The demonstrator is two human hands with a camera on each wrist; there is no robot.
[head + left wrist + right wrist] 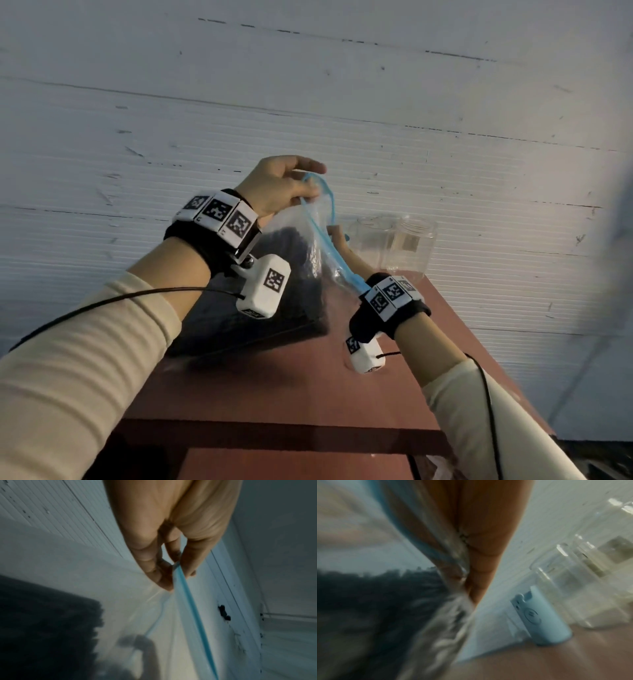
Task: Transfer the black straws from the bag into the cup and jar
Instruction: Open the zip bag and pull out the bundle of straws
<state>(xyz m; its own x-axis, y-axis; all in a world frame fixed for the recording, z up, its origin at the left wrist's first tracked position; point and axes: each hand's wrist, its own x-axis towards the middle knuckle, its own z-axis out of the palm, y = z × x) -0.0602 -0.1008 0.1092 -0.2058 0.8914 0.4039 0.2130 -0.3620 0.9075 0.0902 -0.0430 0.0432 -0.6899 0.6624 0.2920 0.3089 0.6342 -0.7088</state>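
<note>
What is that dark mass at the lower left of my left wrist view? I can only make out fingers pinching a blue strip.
Observer: The head view shows it is a bundle of black straws inside a clear plastic zip bag; the blue strip is the bag's seal.
Visitor: Is the other hand busy?
Observer: Yes. The right hand grips the bunched plastic at the opposite side of the bag's mouth.
Visitor: Where could the straws go?
Observer: A clear cup and a clear threaded jar stand side by side at the far end of the red-brown table. Both look empty.
</note>
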